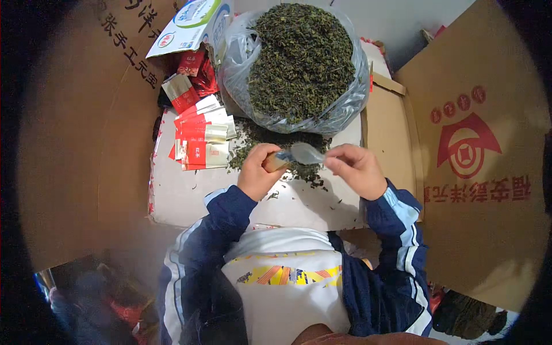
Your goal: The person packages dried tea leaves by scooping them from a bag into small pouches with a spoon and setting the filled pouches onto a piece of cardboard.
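One spoon (307, 153) in right hand (363, 172); packet (276, 162) in left hand (256, 177).

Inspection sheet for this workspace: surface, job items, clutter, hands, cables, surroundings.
Surface: pale tabletop, loose leaves scattered mid-table.
Job's things: clear bag heaped with dark leaves; red-and-white packets overlapping at left.
Clutter: printed carton beside the bag.
Hands: left hand grips a small packet; right hand holds a translucent spoon; spoon-packet contact unclear.
Cables: nothing seen.
Surroundings: cardboard panels both sides.
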Motion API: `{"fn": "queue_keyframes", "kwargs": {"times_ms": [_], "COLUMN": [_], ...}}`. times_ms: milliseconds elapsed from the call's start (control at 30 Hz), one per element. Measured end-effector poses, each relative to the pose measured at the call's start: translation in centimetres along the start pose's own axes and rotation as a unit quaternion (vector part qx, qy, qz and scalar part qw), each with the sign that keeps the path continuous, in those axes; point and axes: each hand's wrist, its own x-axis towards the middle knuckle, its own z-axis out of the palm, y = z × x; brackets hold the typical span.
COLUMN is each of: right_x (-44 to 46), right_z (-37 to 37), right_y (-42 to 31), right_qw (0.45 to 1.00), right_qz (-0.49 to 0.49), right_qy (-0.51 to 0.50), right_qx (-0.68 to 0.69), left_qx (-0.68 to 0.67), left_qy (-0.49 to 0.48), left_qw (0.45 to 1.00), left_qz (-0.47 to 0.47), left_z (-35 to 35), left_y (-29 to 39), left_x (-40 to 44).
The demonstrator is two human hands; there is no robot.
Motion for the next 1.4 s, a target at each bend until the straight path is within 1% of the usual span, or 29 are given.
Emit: {"fn": "queue_keyframes", "kwargs": {"times_ms": [33,100,167,200,300,333,400,467,600,700,733,833,900,1000,1100,1167,1267,1333,1400], "right_x": [0.4,1.6,3.0,3.8,6.1,6.7,7.6,8.3,9.0,9.5,9.6,9.8,9.9,9.9,9.4,9.1,8.6,8.0,7.3], "right_z": [-0.3,-0.2,0.1,0.5,1.9,2.0,2.3,2.1,1.0,0.5,0.4,0.0,0.0,0.0,0.1,0.2,0.4,0.1,-0.1], "right_y": [0.1,0.3,0.8,1.0,1.9,2.2,2.5,2.6,2.3,2.7,2.5,1.9,1.8,1.8,1.7,1.8,2.0,1.9,1.7], "right_qw": [1.0,0.999,0.996,0.996,0.988,0.988,0.981,0.977,0.967,0.91,0.91,0.875,0.874,0.872,0.881,0.883,0.885,0.899,0.905], "right_qz": [-0.004,-0.024,-0.059,-0.061,-0.111,-0.112,-0.112,-0.112,-0.086,-0.203,-0.203,-0.239,-0.244,-0.252,-0.282,-0.285,-0.293,-0.289,-0.286], "right_qy": [0.018,0.034,0.065,0.067,0.056,0.057,0.075,0.083,0.125,0.19,0.19,0.193,0.194,0.195,0.194,0.201,0.214,0.188,0.174], "right_qx": [0.017,0.008,-0.007,-0.008,-0.091,-0.092,-0.14,-0.163,-0.206,-0.307,-0.307,-0.374,-0.373,-0.371,-0.327,-0.315,-0.291,-0.272,-0.262], "left_qx": [-0.004,-0.013,-0.004,0.006,0.016,0.017,0.018,-0.005,-0.007,0.007,0.015,0.022,0.019,0.019,0.028,0.046,0.038,0.034,0.047], "left_qy": [0.009,0.024,0.023,0.023,0.024,0.024,0.024,0.034,0.04,0.029,0.018,0.01,0.017,0.017,0.02,0.029,0.022,0.019,0.023], "left_qw": [1.0,0.999,1.0,1.0,1.0,1.0,1.0,0.999,0.999,1.0,1.0,0.999,0.999,0.999,0.999,0.998,0.998,0.998,0.998], "left_qz": [-0.01,-0.029,-0.02,-0.013,0.001,0.005,0.01,-0.001,-0.002,-0.004,-0.01,-0.024,-0.039,-0.034,-0.028,-0.02,-0.039,-0.048,-0.034], "left_z": [-0.1,-0.4,-0.4,-0.4,-0.5,-0.5,-0.6,-0.7,-0.6,-0.5,-0.5,-0.5,-0.4,-0.3,-0.2,-0.3,-0.5,-0.7,-0.8], "left_y": [0.1,0.4,0.5,0.5,0.4,0.3,0.4,0.6,0.7,0.5,0.5,0.8,1.3,1.0,0.6,0.4,0.6,0.5,0.0], "left_x": [0.2,0.4,0.3,0.3,0.1,0.0,0.0,0.2,0.5,0.8,0.9,1.3,1.7,2.3,2.7,2.9,3.2,3.5,3.7]}}
